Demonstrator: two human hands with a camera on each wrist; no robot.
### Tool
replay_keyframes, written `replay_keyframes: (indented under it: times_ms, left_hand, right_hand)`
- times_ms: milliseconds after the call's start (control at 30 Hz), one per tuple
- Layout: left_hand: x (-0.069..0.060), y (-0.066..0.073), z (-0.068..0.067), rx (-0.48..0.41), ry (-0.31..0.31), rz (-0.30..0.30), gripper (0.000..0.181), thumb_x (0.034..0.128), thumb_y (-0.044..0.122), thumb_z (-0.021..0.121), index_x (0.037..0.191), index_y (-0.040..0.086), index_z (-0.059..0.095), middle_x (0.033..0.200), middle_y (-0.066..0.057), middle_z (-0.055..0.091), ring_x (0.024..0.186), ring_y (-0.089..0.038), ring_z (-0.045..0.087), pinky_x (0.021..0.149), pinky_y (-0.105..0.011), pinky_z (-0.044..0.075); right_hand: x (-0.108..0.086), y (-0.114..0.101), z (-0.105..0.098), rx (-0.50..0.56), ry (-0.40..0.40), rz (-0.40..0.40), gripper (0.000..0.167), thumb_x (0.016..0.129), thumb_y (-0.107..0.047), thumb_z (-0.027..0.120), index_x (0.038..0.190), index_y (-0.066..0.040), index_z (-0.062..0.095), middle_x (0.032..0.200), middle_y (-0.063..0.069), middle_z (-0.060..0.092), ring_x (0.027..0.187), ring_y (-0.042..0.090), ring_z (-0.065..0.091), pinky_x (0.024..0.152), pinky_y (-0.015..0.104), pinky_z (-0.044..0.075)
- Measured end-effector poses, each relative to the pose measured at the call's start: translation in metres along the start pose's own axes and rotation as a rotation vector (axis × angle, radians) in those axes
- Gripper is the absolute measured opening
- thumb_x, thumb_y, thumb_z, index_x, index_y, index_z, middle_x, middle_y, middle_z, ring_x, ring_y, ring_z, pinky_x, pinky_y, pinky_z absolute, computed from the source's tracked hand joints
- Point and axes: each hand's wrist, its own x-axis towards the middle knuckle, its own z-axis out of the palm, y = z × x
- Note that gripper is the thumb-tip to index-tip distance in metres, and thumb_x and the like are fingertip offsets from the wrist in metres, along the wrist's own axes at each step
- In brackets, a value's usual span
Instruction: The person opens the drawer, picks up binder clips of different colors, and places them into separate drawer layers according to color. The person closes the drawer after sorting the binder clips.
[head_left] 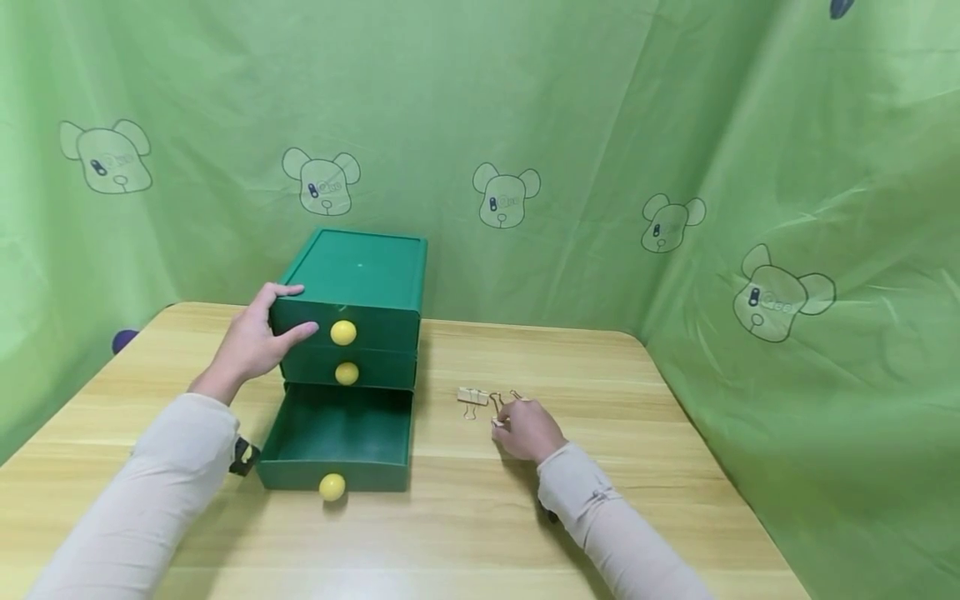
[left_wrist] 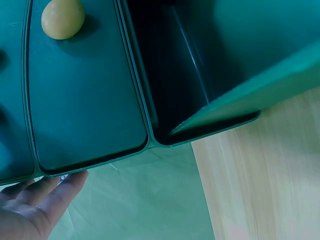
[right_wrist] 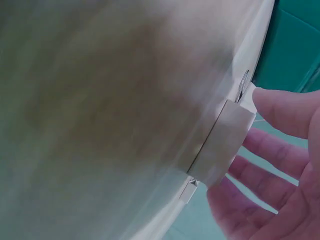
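A green drawer cabinet with yellow round knobs stands on the left of the table, its bottom drawer pulled out. My left hand rests on the cabinet's upper left corner, thumb against the front. In the left wrist view its fingers lie nearly straight along the side. At the right of the cabinet, my right hand reaches down to several pale binder clips. It holds a binder clip between thumb and fingers. Another binder clip lies just left of that hand; others are partly hidden by it.
The wooden table carries the cabinet and clips. A green curtain with printed bear heads hangs behind and along the right side. The open drawer juts toward the front between my two arms.
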Motion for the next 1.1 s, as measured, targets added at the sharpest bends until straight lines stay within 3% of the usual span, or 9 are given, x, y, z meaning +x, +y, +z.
replay_keyframes:
  times_ms: [233, 467, 600, 800, 1100]
  left_hand:
    - [-0.001, -0.003, 0.0, 0.005, 0.003, 0.002, 0.067, 0.0952, 0.037, 0.062, 0.148, 0.012, 0.03, 0.139, -0.033, 0.038, 0.113, -0.048, 0.049, 0.092, -0.061, 0.044]
    - [-0.001, -0.005, 0.005, 0.007, 0.009, -0.002, 0.067, 0.0948, 0.037, 0.062, 0.148, 0.011, 0.03, 0.139, -0.033, 0.038, 0.113, -0.049, 0.049, 0.093, -0.061, 0.044]
    - [-0.001, -0.005, 0.007, 0.004, 0.014, -0.001, 0.067, 0.0948, 0.036, 0.063, 0.148, 0.011, 0.03, 0.136, -0.033, 0.04, 0.112, -0.048, 0.049, 0.094, -0.061, 0.043]
    - [0.0, -0.005, 0.005, 0.008, 0.018, 0.001, 0.067, 0.0951, 0.036, 0.062, 0.148, 0.011, 0.029, 0.136, -0.034, 0.04, 0.112, -0.048, 0.05, 0.094, -0.062, 0.043]
    - [0.001, -0.003, 0.004, 0.02, 0.015, -0.011, 0.067, 0.0955, 0.035, 0.062, 0.148, 0.011, 0.027, 0.137, -0.034, 0.039, 0.113, -0.049, 0.049, 0.095, -0.062, 0.042]
  right_hand:
    - [0.003, 0.0, 0.005, -0.017, -0.037, -0.027, 0.023, 0.085, -0.01, 0.069, 0.104, 0.002, 0.071, 0.105, 0.017, 0.069, 0.098, 0.033, 0.066, 0.088, 0.043, 0.052]
    - [0.003, 0.001, 0.0, -0.03, -0.104, -0.024, 0.025, 0.084, -0.013, 0.073, 0.105, 0.0, 0.072, 0.108, 0.016, 0.069, 0.097, 0.031, 0.066, 0.087, 0.041, 0.052]
    - [0.006, 0.001, -0.004, -0.038, -0.11, -0.032, 0.018, 0.083, -0.014, 0.076, 0.097, -0.002, 0.074, 0.1, 0.013, 0.071, 0.095, 0.031, 0.067, 0.088, 0.043, 0.052]
    - [0.014, -0.001, -0.006, -0.084, -0.087, -0.045, 0.006, 0.081, -0.012, 0.078, 0.081, -0.006, 0.076, 0.085, 0.008, 0.071, 0.08, 0.025, 0.066, 0.078, 0.039, 0.055]
    - [0.019, -0.002, -0.008, -0.109, -0.095, -0.053, 0.026, 0.083, -0.019, 0.078, 0.06, -0.015, 0.067, 0.065, -0.006, 0.06, 0.064, 0.014, 0.052, 0.063, 0.031, 0.047]
